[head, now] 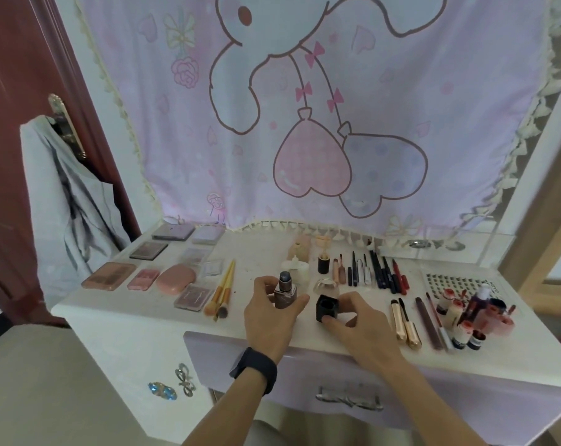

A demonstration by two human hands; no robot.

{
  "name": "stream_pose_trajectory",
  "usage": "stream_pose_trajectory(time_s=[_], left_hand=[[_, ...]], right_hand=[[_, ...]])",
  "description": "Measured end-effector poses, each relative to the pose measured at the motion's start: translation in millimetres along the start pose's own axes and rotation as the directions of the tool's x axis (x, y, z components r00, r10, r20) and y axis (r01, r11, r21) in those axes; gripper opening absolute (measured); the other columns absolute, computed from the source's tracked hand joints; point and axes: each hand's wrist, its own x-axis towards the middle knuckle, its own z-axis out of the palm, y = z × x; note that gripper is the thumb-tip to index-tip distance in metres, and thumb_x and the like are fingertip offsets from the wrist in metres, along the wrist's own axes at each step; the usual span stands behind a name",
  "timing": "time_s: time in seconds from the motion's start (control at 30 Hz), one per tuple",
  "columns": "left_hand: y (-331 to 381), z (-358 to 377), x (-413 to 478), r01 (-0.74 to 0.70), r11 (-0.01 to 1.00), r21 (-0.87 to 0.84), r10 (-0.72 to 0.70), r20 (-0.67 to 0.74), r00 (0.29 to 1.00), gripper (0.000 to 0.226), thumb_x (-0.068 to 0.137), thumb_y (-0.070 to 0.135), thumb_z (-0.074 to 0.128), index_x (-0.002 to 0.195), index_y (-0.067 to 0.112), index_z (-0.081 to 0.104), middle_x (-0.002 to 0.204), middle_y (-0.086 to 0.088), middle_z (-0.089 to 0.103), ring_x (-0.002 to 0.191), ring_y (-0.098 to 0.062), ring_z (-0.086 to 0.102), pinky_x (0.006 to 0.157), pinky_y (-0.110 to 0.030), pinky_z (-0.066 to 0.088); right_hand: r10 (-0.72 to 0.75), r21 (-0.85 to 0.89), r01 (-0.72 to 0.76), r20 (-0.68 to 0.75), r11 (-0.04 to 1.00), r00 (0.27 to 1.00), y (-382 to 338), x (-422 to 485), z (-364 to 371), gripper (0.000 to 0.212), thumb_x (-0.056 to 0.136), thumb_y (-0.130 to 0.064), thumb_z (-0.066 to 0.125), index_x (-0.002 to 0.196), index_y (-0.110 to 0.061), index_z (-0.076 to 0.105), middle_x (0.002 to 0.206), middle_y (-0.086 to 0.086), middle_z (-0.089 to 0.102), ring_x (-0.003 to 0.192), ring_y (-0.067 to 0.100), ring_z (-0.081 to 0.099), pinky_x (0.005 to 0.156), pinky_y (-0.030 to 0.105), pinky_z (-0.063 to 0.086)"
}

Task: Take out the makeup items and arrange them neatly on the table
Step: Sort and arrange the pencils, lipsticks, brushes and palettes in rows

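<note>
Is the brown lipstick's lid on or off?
Off: the left hand holds the lipstick uncapped, the right hand pinches the black cap beside it.

A lipstick [285, 289] stands upright within the left fingers [260, 286], over the middle of the surface [144, 313]. Just right of it, the right fingers [353, 300] pinch a cap [329, 309]. Left of the left fingers lie brushes [222, 292], with palettes [111, 275] farther left. Behind the right fingers runs a row of pencils [377, 272]. Right of them lie two tubes [407, 323], then small bottles [456, 312]. A drawer [433, 391] sits below the fingers.
</note>
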Motion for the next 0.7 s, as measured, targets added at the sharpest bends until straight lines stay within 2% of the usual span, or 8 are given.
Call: stream_pose_trajectory(time_s=[0.13, 0.27, 0.33, 0.43, 0.53, 0.63, 0.7], left_hand=[[0.1, -2.0, 2.6, 0.003, 1.000, 0.013, -0.004, 0.031, 1.000, 0.052, 0.066, 0.044, 0.089, 0.097, 0.041, 0.046, 0.098, 0.021, 0.062, 0.086, 0.013, 0.058, 0.065, -0.009, 0.044], [-12.0, -10.6, -0.1, -0.038, 0.998, 0.040, 0.032, 0.135, 0.990, 0.067, 0.064, 0.051, 0.089, 0.115, 0.039, 0.047, 0.110, 0.024, 0.057, 0.101, 0.007, 0.056, 0.077, -0.012, 0.045], [-22.5, -20.1, 0.4, -0.084, 0.989, 0.124, 0.060, 0.189, 0.980, 0.071, 0.066, 0.050, 0.087, 0.122, 0.038, 0.046, 0.113, 0.027, 0.054, 0.107, 0.006, 0.052, 0.084, -0.015, 0.042], [-32.5, -33.2, 6.4, -0.122, 0.961, 0.248, 0.046, 0.292, 0.955, 0.063, 0.069, 0.046, 0.079, 0.125, 0.036, 0.052, 0.113, 0.030, 0.056, 0.116, -0.004, 0.049, 0.095, -0.028, 0.043], [-32.8, -35.7, 11.6, -0.162, 0.934, 0.320, 0.046, 0.342, 0.939, 0.040, 0.077, 0.043, 0.076, 0.111, 0.047, 0.054, 0.105, 0.031, 0.057, 0.117, -0.006, 0.047, 0.090, -0.026, 0.040], [-30.4, -31.9, 14.8, -0.196, 0.916, 0.351, 0.065, 0.353, 0.933, 0.034, 0.080, 0.045, 0.076, 0.104, 0.050, 0.052, 0.095, 0.036, 0.054, 0.108, -0.004, 0.047, 0.086, -0.027, 0.040], [-30.2, -28.9, 16.1, -0.230, 0.898, 0.375, 0.087, 0.361, 0.928, 0.032, 0.082, 0.046, 0.074, 0.107, 0.046, 0.055, 0.092, 0.036, 0.052, 0.105, -0.007, 0.049, 0.090, -0.032, 0.041]], right_hand=[[-0.025, -0.066, 0.025, -0.004, 0.998, 1.000, 4.6, -3.5, 1.9, 0.023, 0.088, -0.051, 0.067, 0.108, -0.046, 0.056, 0.085, -0.024, 0.068, 0.073, -0.007, 0.062, 0.060, 0.019, 0.041], [-0.057, -0.092, 0.058, 0.012, 0.994, 0.998, 5.8, -3.1, 2.6, 0.029, 0.088, -0.051, 0.067, 0.114, -0.050, 0.052, 0.101, -0.029, 0.068, 0.074, -0.007, 0.063, 0.061, 0.017, 0.040], [-0.062, -0.113, 0.064, 0.016, 0.992, 0.998, 6.5, -2.7, 4.1, 0.038, 0.088, -0.050, 0.067, 0.122, -0.051, 0.050, 0.106, -0.030, 0.066, 0.074, -0.007, 0.063, 0.062, 0.016, 0.040], [-0.052, -0.171, 0.054, 0.019, 0.984, 0.998, 9.5, -2.4, 7.5, 0.043, 0.089, -0.048, 0.067, 0.130, -0.048, 0.051, 0.091, -0.024, 0.066, 0.070, -0.003, 0.062, 0.062, 0.016, 0.038], [-0.045, -0.176, 0.046, 0.010, 0.983, 0.999, 12.3, -1.7, 7.4, 0.039, 0.091, -0.046, 0.067, 0.127, -0.047, 0.054, 0.075, -0.020, 0.065, 0.067, -0.004, 0.061, 0.059, 0.016, 0.037], [-0.052, -0.164, 0.055, 0.028, 0.985, 0.998, 12.9, -0.8, 5.0, 0.037, 0.091, -0.042, 0.068, 0.127, -0.042, 0.056, 0.085, -0.019, 0.069, 0.069, -0.003, 0.062, 0.061, 0.017, 0.040], [-0.052, -0.151, 0.057, 0.032, 0.987, 0.998, 13.5, -0.1, 3.9, 0.036, 0.091, -0.039, 0.069, 0.126, -0.040, 0.058, 0.083, -0.017, 0.070, 0.068, -0.003, 0.063, 0.060, 0.017, 0.040]])
